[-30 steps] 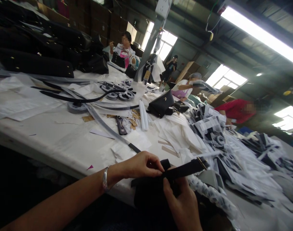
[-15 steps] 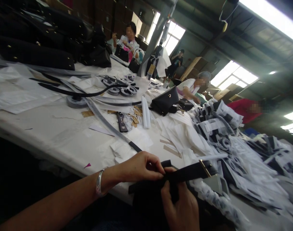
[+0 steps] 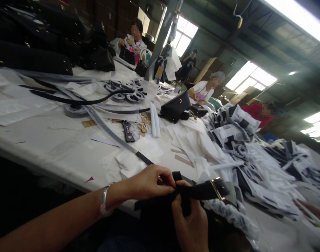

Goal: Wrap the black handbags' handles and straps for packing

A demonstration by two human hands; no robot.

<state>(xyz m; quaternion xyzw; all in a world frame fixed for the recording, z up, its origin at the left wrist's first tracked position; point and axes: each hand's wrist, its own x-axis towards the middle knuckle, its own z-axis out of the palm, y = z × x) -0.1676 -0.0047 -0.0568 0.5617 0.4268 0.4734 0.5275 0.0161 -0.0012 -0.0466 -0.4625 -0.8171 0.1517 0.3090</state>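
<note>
A black strap with a gold buckle lies between my two hands, above the near table edge. My left hand, a silver bangle at its wrist, pinches the strap near its left part with thumb and forefinger. From below, my right hand grips the same strap, thumb in front and fingers behind. The fingertips of both hands nearly meet. Beneath them is a dark black item, perhaps a bag; its shape is lost in shadow. Another strap, partly wrapped in clear film, runs from the table toward my left hand.
Black bags are piled at the far left. On the white table lie coiled straps, a black bag and paper tags. Wrapped parts heap at right. Co-workers sit beyond; another person's hand shows at the right edge.
The view has shifted slightly, moving the scene left. The buckled end of the strap has tilted, and another person's hand has appeared at the right edge. Both my hands keep their hold.
</note>
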